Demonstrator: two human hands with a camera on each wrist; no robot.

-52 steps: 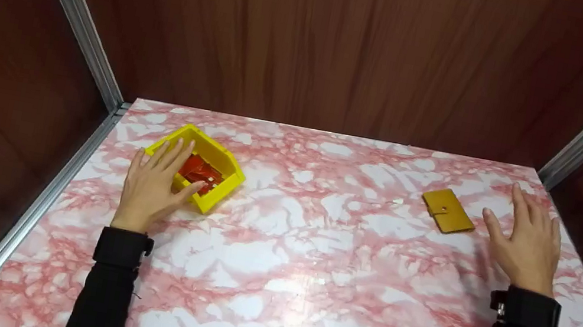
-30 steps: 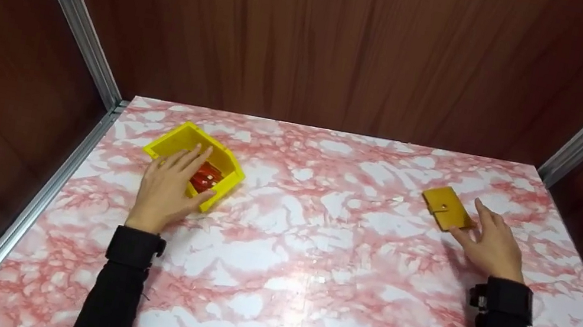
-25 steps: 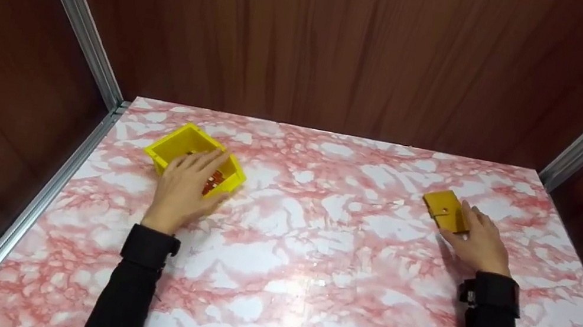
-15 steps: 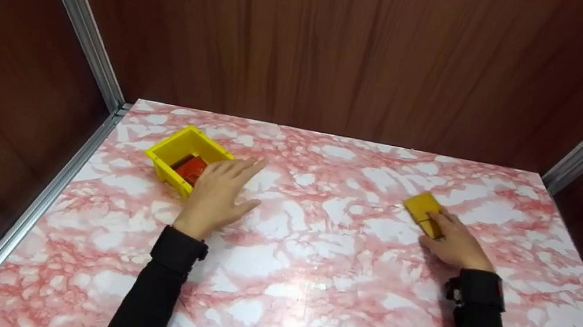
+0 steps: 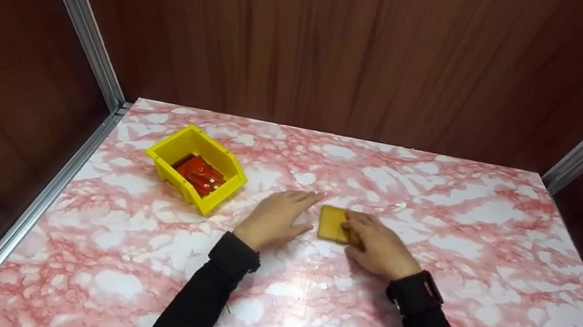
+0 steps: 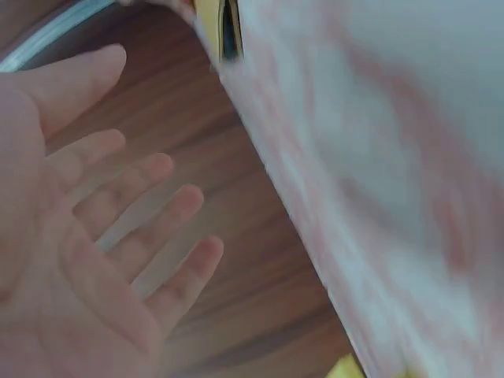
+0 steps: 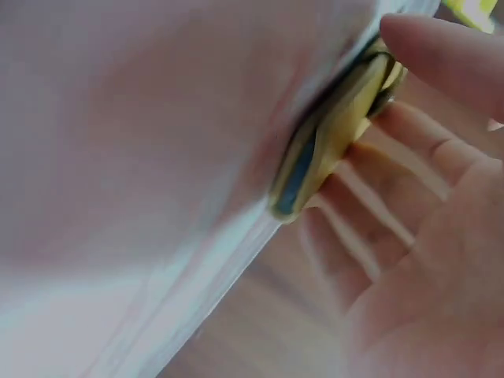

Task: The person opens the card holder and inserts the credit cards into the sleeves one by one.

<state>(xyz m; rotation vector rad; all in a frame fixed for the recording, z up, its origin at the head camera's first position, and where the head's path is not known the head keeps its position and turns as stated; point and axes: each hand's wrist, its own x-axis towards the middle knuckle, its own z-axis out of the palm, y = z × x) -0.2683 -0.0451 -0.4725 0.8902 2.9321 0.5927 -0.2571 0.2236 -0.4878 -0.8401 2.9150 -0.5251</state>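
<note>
so, where's the piece?

mustard-yellow rectangular wallet, leather-looking (image 5: 333,223), mid-table between my hands. can't tell if it touches the pink-and-white marbled tabletop (image 5: 120,283).

grip?

right hand (image 5: 381,248) clamped on its right-hand end, thumb one side, fingers the other. left hand (image 5: 276,218) holds nothing: fingers straight and apart, thumb out, just beside the free end, no contact.

how do you do this bit well?

i'd pinch the whole thickness, not just the cover. right wrist view shows layers parting at one end, bluish stuff between, so a thin pinch could let it flap. level wrist, slow slide of the thumb if the hold needs shifting. left thumb and fingertips on the free end would steady it; light squeeze, no twist.

anything to watch?

bright yellow plastic bin, open-topped (image 5: 169,174), flat red items (image 5: 200,171) inside. it's off to my left, well apart from the wallet but nearer my left hand. small left-arm moves, then.
</note>
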